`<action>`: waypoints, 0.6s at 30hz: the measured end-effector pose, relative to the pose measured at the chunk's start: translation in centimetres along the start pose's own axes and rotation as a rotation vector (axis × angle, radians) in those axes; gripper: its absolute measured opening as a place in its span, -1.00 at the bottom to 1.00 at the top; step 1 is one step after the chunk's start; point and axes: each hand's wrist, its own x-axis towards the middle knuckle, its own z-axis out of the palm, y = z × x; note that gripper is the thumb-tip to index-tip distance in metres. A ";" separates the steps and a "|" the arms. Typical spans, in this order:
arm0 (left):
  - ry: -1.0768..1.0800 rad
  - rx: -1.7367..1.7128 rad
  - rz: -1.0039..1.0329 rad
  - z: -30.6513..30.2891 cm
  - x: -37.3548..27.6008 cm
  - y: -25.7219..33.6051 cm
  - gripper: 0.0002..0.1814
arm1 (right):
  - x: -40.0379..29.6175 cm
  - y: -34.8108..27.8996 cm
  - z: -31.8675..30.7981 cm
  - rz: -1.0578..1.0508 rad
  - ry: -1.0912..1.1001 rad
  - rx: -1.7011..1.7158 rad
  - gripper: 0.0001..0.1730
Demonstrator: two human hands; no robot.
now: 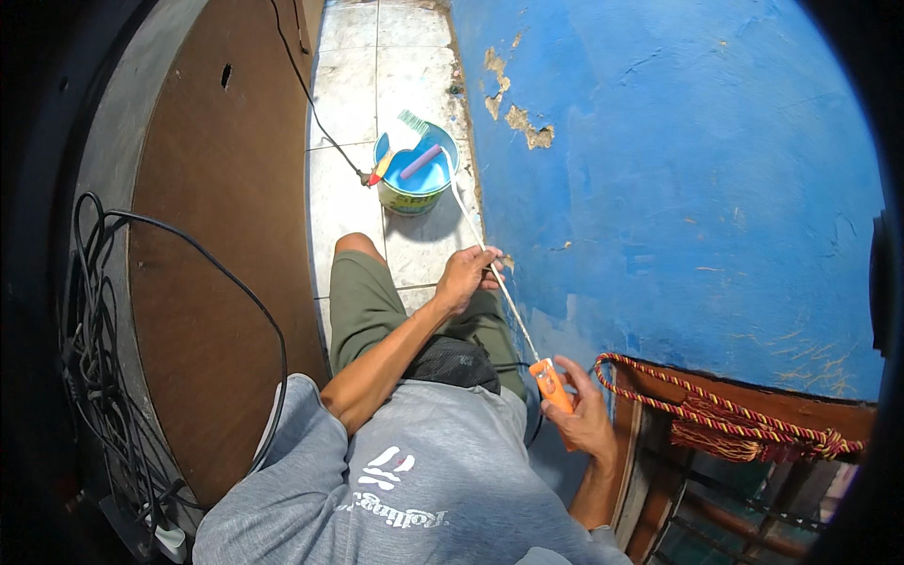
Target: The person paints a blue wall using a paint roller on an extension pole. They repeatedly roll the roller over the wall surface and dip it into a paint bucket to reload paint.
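My left hand (466, 279) pinches the middle of a long thin off-white stick (512, 304). At its lower end, my right hand (586, 417) holds an orange piece (553, 387), possibly the stick's handle. The stick's far end bends at a small lilac roller (421, 162), which lies over the mouth of a paint bucket (413, 203) holding light blue paint. A paintbrush (381, 168) with a red and yellow handle rests across the bucket's left rim, beside a white piece with green bristles (412, 126).
The blue wall (671, 212) with chipped patches stands close on the right. At left is a brown wooden panel (219, 247) with bundled black cables (95, 367). A twisted rope with tassels (720, 417) hangs by a wooden frame at lower right. White tiles (346, 92) cover the floor.
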 end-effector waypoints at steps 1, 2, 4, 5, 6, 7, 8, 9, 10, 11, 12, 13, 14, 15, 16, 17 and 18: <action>0.007 -0.042 -0.038 -0.4 0.3 0.1 -0.74 | 0.0 -0.7 -0.4 -0.008 -0.048 0.047 -0.32; -0.006 -0.107 -0.019 -0.7 0.6 0.2 -0.75 | 0.0 -1.5 -0.8 -0.016 -0.097 0.093 -0.31; -0.012 -0.155 -0.015 -1.5 1.4 0.5 -0.75 | 0.3 -2.8 -1.3 -0.053 -0.171 0.220 -0.32; -0.018 -0.182 -0.009 -1.8 1.7 0.8 -0.74 | 0.6 -3.3 -1.2 -0.133 -0.209 0.238 -0.32; -0.020 -0.195 -0.014 -2.1 2.1 1.1 -0.74 | 0.9 -3.9 -1.3 -0.205 -0.243 0.268 -0.32; -0.021 -0.225 -0.020 -2.4 2.5 1.4 -0.74 | 1.4 -4.3 -1.1 -0.245 -0.277 0.318 -0.32; -0.028 -0.259 -0.021 -2.7 2.9 1.7 -0.74 | 1.7 -4.7 -0.9 -0.358 -0.284 0.264 -0.32; -0.020 -0.285 -0.031 -3.0 3.3 2.1 -0.74 | 2.1 -5.1 -0.7 -0.438 -0.292 0.235 -0.32; -0.006 -0.299 -0.003 -3.1 3.6 2.4 -0.74 | 2.5 -5.5 -0.4 -0.493 -0.305 0.221 -0.33; -0.014 -0.306 0.005 -3.3 3.9 2.7 -0.74 | 2.9 -5.8 -0.1 -0.529 -0.238 0.183 -0.33; -0.019 -0.312 0.012 -3.4 4.2 3.1 -0.74 | 3.3 -6.1 0.3 -0.541 -0.175 0.159 -0.34; -0.013 -0.315 0.014 -3.5 4.5 3.4 -0.74 | 3.7 -6.4 0.7 -0.546 -0.119 0.157 -0.35; -0.012 -0.329 0.034 -3.6 4.7 3.6 -0.75 | 4.1 -6.6 1.2 -0.560 -0.023 0.152 -0.44; -0.005 -0.342 0.029 -3.6 5.0 3.9 -0.74 | 4.6 -6.8 1.6 -0.568 0.041 0.172 -0.46; 0.002 -0.354 0.025 -3.6 5.2 4.1 -0.73 | 5.1 -7.0 2.1 -0.570 0.095 0.216 -0.49; 0.008 -0.364 0.022 -3.6 5.4 4.3 -0.72 | 5.6 -7.2 2.5 -0.557 0.149 0.288 -0.51; 0.022 -0.377 0.035 -3.6 5.6 4.5 -0.73 | 5.9 -7.4 2.9 -0.559 0.192 0.282 -0.57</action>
